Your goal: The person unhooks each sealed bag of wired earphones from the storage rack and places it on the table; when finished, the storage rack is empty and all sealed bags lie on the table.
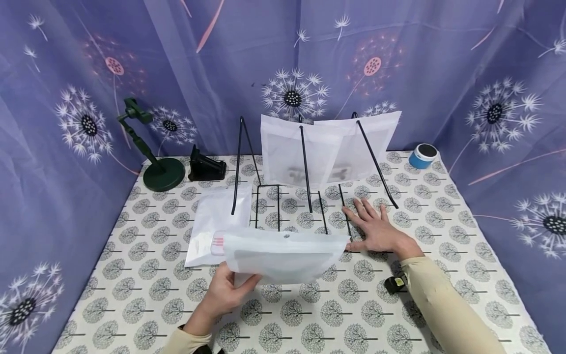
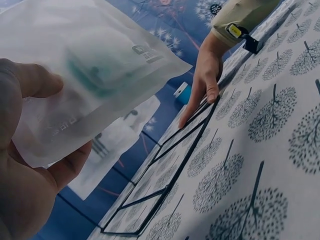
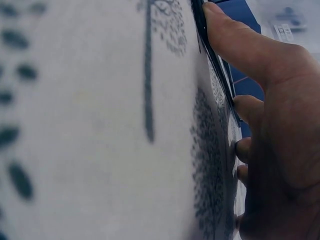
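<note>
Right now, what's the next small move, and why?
Probably lift the pouch in the left hand toward the rack: it's held in front, two other pouches are already upright there, and the right hand rests on the base, perhaps steadying it.

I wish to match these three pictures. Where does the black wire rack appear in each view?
Head: the black wire rack stands around the centre, reaching somewhat to the right.
Left wrist: its base runs diagonally from the bottom, left of centre, up to the right hand.
Right wrist: only part shows, a bar slanting down from the top edge, right of centre.
Shared landmark: the right hand, at the rack in every view.
</note>
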Available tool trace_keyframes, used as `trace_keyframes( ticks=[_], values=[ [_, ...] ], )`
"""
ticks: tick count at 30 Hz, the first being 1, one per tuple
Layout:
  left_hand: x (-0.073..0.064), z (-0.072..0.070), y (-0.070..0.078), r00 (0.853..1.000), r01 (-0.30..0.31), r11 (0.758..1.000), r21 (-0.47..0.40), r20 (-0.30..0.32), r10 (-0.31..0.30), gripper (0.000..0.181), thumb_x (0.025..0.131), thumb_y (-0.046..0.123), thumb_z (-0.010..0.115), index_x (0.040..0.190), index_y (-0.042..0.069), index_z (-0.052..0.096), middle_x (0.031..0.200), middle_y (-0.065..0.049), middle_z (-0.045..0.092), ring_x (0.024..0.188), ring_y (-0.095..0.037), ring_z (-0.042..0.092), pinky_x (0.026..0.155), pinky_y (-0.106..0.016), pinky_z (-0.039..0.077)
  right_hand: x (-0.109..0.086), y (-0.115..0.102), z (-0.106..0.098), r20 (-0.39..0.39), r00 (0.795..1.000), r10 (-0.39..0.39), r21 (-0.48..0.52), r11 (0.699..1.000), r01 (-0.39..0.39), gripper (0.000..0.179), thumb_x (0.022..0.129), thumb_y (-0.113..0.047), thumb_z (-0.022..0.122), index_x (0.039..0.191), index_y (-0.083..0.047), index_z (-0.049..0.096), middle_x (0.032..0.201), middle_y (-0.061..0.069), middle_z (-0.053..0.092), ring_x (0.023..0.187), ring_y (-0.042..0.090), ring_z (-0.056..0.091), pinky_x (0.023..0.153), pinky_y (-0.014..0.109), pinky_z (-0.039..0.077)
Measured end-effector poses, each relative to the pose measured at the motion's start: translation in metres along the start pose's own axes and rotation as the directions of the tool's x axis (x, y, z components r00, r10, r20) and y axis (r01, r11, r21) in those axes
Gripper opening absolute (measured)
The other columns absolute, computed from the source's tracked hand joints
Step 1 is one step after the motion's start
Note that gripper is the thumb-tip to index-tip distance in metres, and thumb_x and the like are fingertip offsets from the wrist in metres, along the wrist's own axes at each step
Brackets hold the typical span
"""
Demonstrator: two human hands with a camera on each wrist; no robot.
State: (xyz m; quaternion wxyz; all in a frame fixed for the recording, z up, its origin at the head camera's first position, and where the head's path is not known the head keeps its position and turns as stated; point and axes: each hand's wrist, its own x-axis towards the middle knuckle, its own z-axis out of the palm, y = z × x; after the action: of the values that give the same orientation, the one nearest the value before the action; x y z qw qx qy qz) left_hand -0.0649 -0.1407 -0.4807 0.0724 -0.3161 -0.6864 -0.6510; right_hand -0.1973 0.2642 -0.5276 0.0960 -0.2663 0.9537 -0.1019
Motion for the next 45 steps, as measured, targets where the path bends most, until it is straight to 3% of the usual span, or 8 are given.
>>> trace_keyframes(
  ticks=[13,18,24,30,37,41,45],
  values=[
    [-0.013,-0.02,0.005,0.999,0.018,1.0,0.002,-0.031,-0.018,0.052,0.075,-0.025,0.061,0.122,-0.003,0.056,0.121,-0.001,0.066,0.11,-0.013,0.065,0.097,-0.026,0.053,0.0,-0.003,-0.003,0.016,1.0,0.009,0.014,1.0,-0.009,0.106,0.077,-0.076,0.059,0.158,-0.022,0.015,0.163,0.022,0.002,0.148,0.046,0.0,0.108,0.077,-0.007],
    [-0.018,-0.03,0.008,0.997,0.06,0.997,0.04,-0.046,-0.059,0.054,0.074,-0.025,0.063,0.121,0.0,0.057,0.119,0.005,0.066,0.109,-0.01,0.064,0.099,-0.023,0.05,0.0,-0.002,-0.003,0.019,1.0,0.009,0.012,1.0,-0.009,0.106,0.078,-0.075,0.059,0.158,-0.021,0.015,0.163,0.022,0.002,0.148,0.045,0.0,0.108,0.078,-0.007],
    [-0.025,-0.047,0.012,0.997,0.039,0.999,0.008,-0.071,-0.039,0.059,0.072,-0.028,0.06,0.126,-0.007,0.051,0.123,-0.004,0.065,0.111,-0.014,0.063,0.102,-0.023,0.047,0.0,-0.001,-0.003,0.018,1.0,0.008,0.014,1.0,-0.008,0.106,0.077,-0.075,0.059,0.158,-0.021,0.015,0.163,0.021,0.002,0.148,0.045,-0.001,0.108,0.077,-0.007],
    [-0.032,-0.068,0.018,0.991,0.046,0.999,-0.014,-0.122,-0.047,0.061,0.068,-0.032,0.057,0.124,-0.011,0.051,0.123,-0.005,0.066,0.112,-0.014,0.063,0.103,-0.021,0.045,-0.001,-0.002,-0.002,0.011,1.0,0.005,0.017,1.0,-0.005,0.106,0.077,-0.075,0.06,0.158,-0.021,0.015,0.163,0.021,0.001,0.148,0.045,-0.001,0.108,0.077,-0.007],
    [-0.04,-0.088,0.02,0.992,0.065,0.998,-0.027,-0.104,-0.068,0.062,0.068,-0.033,0.056,0.126,-0.014,0.048,0.124,-0.009,0.065,0.114,-0.017,0.062,0.104,-0.022,0.043,-0.001,-0.001,-0.001,0.013,1.0,0.003,0.03,1.0,-0.003,0.106,0.077,-0.075,0.059,0.158,-0.022,0.015,0.162,0.022,0.002,0.148,0.045,-0.001,0.107,0.078,-0.008],
    [-0.044,-0.099,0.023,0.984,0.119,0.993,-0.017,-0.132,-0.121,0.06,0.069,-0.033,0.055,0.126,-0.014,0.049,0.123,-0.003,0.066,0.112,-0.014,0.063,0.102,-0.021,0.045,0.0,0.0,-0.001,0.017,1.0,0.006,0.025,1.0,-0.007,0.107,0.077,-0.076,0.058,0.158,-0.023,0.013,0.163,0.021,0.0,0.148,0.045,-0.002,0.108,0.077,-0.008],
    [-0.048,-0.109,0.03,0.961,0.21,0.977,-0.048,-0.174,-0.215,0.059,0.072,-0.033,0.053,0.128,-0.015,0.046,0.125,0.004,0.065,0.114,-0.012,0.062,0.102,-0.021,0.045,0.001,-0.001,-0.002,0.026,1.0,0.008,0.029,1.0,-0.009,0.107,0.077,-0.077,0.058,0.158,-0.024,0.012,0.163,0.02,-0.001,0.149,0.044,-0.004,0.108,0.076,-0.009]
  ],
)
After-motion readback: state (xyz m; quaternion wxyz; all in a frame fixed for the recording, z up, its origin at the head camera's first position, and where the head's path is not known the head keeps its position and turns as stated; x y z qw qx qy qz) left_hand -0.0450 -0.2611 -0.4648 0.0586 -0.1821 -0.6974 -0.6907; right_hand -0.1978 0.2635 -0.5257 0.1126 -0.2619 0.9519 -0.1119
